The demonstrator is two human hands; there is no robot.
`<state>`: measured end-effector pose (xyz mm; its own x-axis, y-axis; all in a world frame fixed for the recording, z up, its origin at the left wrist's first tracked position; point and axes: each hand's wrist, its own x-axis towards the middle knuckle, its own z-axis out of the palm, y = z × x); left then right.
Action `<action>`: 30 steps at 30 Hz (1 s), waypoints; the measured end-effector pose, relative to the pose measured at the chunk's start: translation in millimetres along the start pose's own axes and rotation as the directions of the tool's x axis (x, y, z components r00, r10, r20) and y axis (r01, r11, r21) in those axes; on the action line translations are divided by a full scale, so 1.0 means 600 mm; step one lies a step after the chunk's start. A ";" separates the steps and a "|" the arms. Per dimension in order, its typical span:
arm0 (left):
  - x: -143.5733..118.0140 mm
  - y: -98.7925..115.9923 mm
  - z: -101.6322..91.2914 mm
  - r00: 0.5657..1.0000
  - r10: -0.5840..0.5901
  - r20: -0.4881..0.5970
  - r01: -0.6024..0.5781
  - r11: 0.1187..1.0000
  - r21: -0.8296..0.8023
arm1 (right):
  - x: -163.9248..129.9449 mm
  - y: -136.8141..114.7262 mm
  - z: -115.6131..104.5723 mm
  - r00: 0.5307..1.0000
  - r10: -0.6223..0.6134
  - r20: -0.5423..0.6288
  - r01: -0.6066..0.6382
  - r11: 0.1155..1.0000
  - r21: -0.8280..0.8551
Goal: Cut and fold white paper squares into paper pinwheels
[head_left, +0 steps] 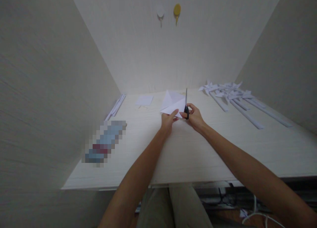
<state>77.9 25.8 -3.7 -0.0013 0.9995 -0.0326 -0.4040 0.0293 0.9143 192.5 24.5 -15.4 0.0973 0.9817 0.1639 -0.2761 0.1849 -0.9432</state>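
No writing is legible. The left hand [168, 119] pinches a folded paper [173, 104] mid-table [188, 152]; the right hand [195, 117] is closed around scissors [186, 104], blades up at the paper's edge.

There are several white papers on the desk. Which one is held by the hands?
The folded white sheet at the desk's centre: the left hand holds its near edge, the right hand holds scissors against it. The small square paper lies untouched.
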 end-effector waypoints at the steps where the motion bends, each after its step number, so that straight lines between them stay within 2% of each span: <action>1: 0.000 0.000 0.000 1.000 0.001 0.003 -0.001 1.000 0.001 | 0.000 0.000 0.000 1.000 0.003 0.004 -0.003 1.000 0.002; 24: 0.003 -0.003 0.001 1.000 -0.009 -0.018 0.009 1.000 -0.002 | 0.004 0.003 -0.003 1.000 0.009 0.010 -0.009 1.000 -0.026; 27: 0.008 -0.002 -0.002 0.999 0.031 -0.038 -0.029 0.998 0.061 | 0.003 0.001 -0.002 1.000 0.015 -0.024 -0.016 0.999 -0.030; 30: 0.012 0.004 -0.010 0.987 0.154 -0.037 -0.140 0.959 0.246 | 0.004 -0.003 -0.001 0.996 -0.005 -0.088 0.003 1.000 -0.023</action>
<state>71.3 33.2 -4.2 -0.0976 0.9908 0.0937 -0.1620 -0.1087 0.9808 193.8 26.2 -13.3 0.1822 0.9729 0.1427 -0.2538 0.1868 -0.9490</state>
